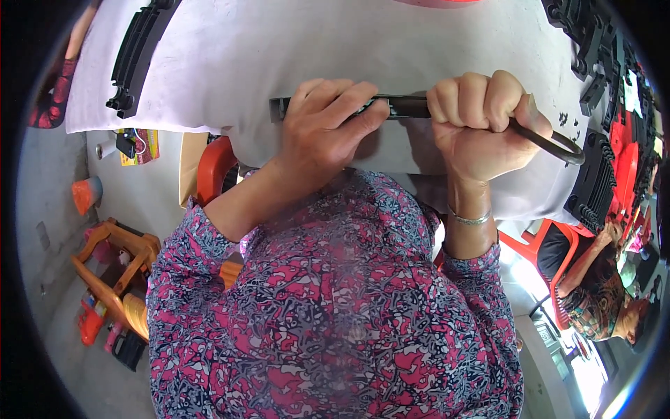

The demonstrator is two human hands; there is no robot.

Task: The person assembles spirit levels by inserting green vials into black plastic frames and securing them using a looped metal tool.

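My left hand (324,126) is closed around a long, narrow black plastic piece (278,109), whose open end shows past the fingers on the left. My right hand (485,122) makes a fist around a dark flexible strip (412,107). Between my hands the strip runs straight to the plastic piece, and the two look joined or overlapping there. Beyond my right fist the strip bends round in a loop (574,155). Both hands are over the near part of the white-covered table (335,42). My fingers hide much of both parts.
A long black plastic part (143,56) lies at the table's left. Several black parts (593,49) line the right edge, with a stack of ribbed black pieces (593,181) below. A red rim (440,2) shows at the far edge. Another person (593,293) sits at the right.
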